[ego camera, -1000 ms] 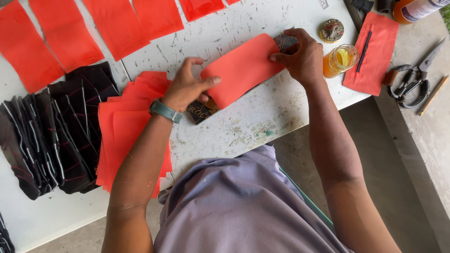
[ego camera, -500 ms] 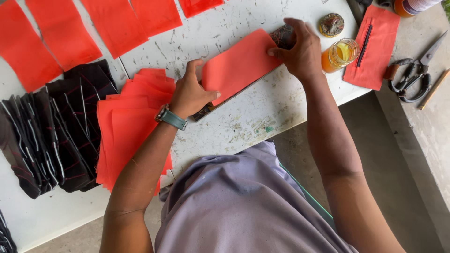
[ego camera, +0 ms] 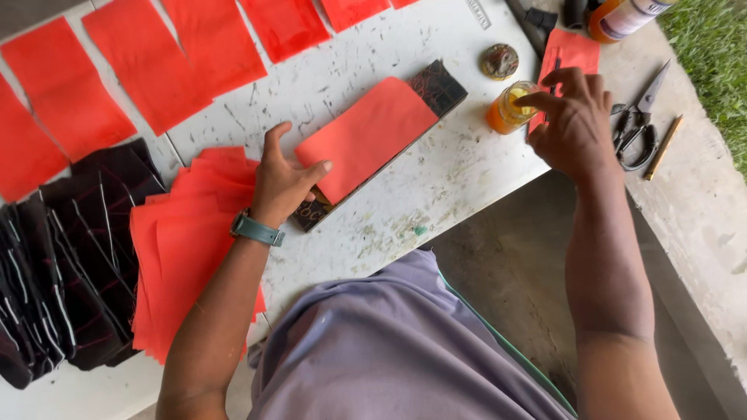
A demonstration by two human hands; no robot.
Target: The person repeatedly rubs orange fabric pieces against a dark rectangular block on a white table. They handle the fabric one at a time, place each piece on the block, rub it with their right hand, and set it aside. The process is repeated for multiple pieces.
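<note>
Red paper is the thing in hand: the left hand [ego camera: 282, 180] lies flat with fingers spread on the near end of a red paper sheet [ego camera: 366, 136], pinning it rather than gripping it, so the hand is open and pressing. That sheet sits on top of a dark patterned strip [ego camera: 438, 85], whose far end sticks out beyond the red sheet and whose near end shows just under the left palm; both lie slantwise on the scratched white table [ego camera: 459, 171]. The right hand [ego camera: 574, 117] is off the sheet, to its right, with fingers loosely curled and the forefinger reaching to the rim of a small glass jar of orange-yellow stuff [ego camera: 507, 109]; it holds nothing that can be seen. Beyond the jar lies a round lid [ego camera: 499, 61], and further right of the sheet are scissors [ego camera: 636, 124] and a pencil [ego camera: 662, 146]. Left of the sheet, under the left wrist, is a stack of red sheets [ego camera: 183, 249], and further left a heap of dark strips [ego camera: 62, 264]. This looks like the step of lining a dark strip with red paper, the right hand fetching what seems to be paste; the next move would call for keeping the sheet pinned square.
</note>
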